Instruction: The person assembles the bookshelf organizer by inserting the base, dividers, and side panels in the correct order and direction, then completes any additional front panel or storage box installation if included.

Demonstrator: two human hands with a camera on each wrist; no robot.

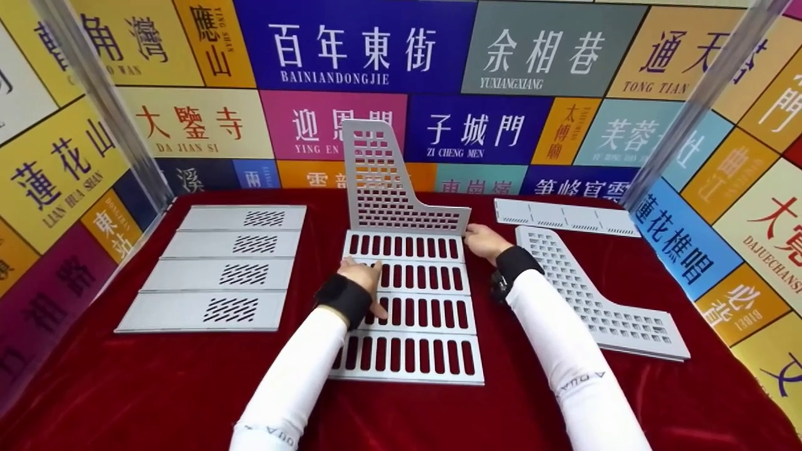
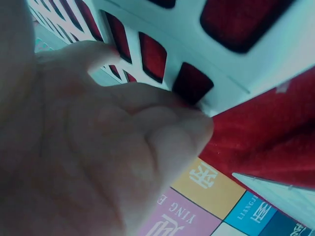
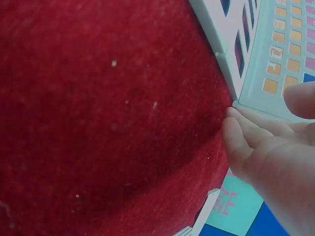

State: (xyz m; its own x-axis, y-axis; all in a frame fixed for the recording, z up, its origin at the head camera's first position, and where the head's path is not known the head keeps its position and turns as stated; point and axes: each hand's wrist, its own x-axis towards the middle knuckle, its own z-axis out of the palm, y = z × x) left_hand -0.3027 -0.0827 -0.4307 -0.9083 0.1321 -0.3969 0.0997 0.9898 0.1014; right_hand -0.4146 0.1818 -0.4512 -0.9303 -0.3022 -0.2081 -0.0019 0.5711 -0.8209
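An upright grey L-shaped panel with square holes (image 1: 410, 216) stands at the far end of a row of slotted panels (image 1: 410, 293) lying flat. My left hand (image 1: 362, 275) rests at the left side of the slotted panels, its fingers near the far panel's edge and the thumb over the slots. In the left wrist view those fingers lie together along the slotted panel (image 2: 229, 81). My right hand (image 1: 487, 242) touches the upright panel's lower right corner. The right wrist view shows its fingers (image 3: 246, 130) extended at that corner, thumb apart from them.
Flat panels with slanted slots (image 1: 182, 269) lie in a row at left. Another stack of L-shaped panels (image 1: 579, 285) lies at right, partly behind my right forearm, with narrow panels (image 1: 564, 216) beyond. Red cloth (image 1: 188, 388) covers the table; sign-printed walls (image 1: 351, 44) stand around it.
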